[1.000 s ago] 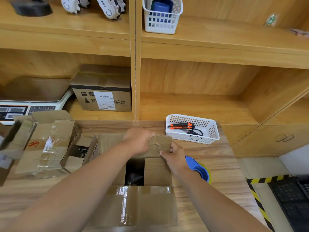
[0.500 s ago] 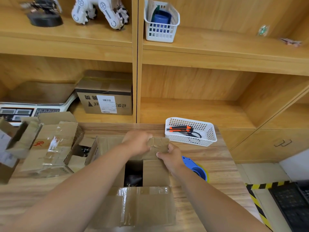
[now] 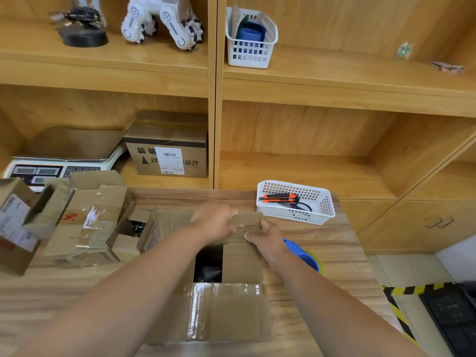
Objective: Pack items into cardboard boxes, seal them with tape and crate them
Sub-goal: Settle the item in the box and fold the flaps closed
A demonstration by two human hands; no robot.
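left hand (image 3: 215,220) and right hand (image 3: 266,237) both have fingers curled on the box (image 3: 226,311) far flap (image 3: 248,219); light, bendy cardboard I'd guess; grip near the fold

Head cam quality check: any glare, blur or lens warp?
Head view: glare streaks on the taped near flap; left-edge boxes smeared; shelf edges bow from the wide lens; box interior too dark; left hand and right hand on the far flap sharp.

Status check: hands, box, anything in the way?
Left hand and right hand both gripping far flap. Box unsealed, dark item visible inside. Tape dispenser right of box, partly hidden. No obstruction seen.
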